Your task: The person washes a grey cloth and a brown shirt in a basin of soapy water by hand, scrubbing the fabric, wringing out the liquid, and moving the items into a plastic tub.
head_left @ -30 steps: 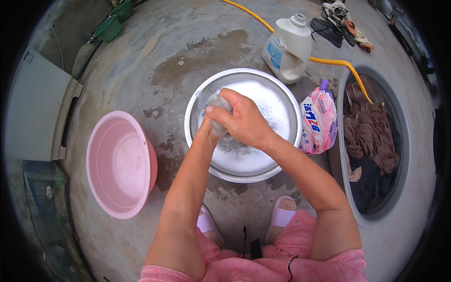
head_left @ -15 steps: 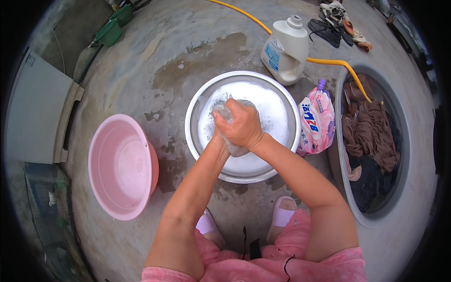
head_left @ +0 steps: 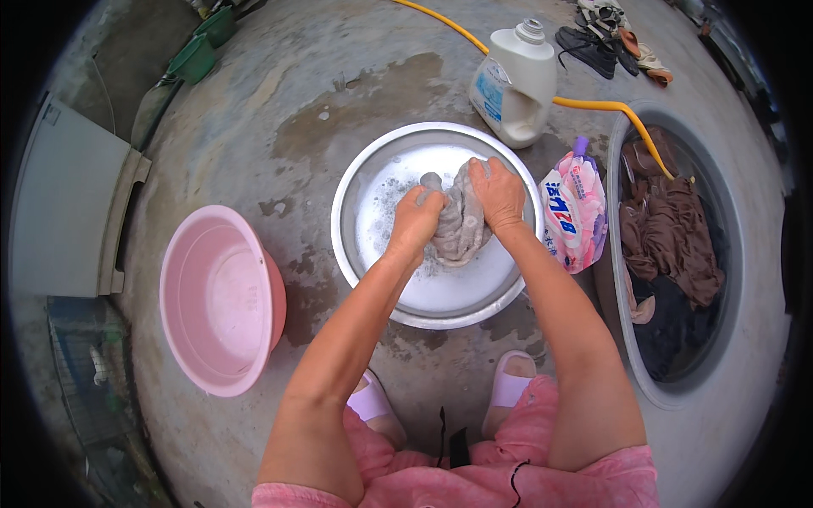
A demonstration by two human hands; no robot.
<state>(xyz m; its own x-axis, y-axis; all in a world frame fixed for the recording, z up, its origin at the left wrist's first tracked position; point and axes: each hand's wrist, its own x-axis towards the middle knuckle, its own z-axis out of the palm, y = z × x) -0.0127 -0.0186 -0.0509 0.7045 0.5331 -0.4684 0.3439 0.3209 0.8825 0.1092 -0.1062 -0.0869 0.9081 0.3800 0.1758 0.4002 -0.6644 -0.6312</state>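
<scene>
Over the middle of a round metal basin [head_left: 345,245] I hold a wet grey cloth [head_left: 460,224], bunched up between both hands. My left hand [head_left: 417,220] is closed on its left end, and my right hand [head_left: 498,193] grips its right side near the basin's right half. The cloth's middle sags in folds between the two hands. Whitish, sudsy water [head_left: 385,241] covers the basin's bottom.
A pink basin [head_left: 222,300] stands on the left. At right are a pink detergent pouch [head_left: 576,207], a white jug [head_left: 517,85] and a grey tub [head_left: 732,296] holding brown clothes [head_left: 669,233]. A yellow hose [head_left: 593,105] runs into the tub; shoes [head_left: 605,42] lie beyond.
My hands were clasped together around the squeezed cloth; now they are apart, the right one farther right, with the cloth loosened and spread between them.
</scene>
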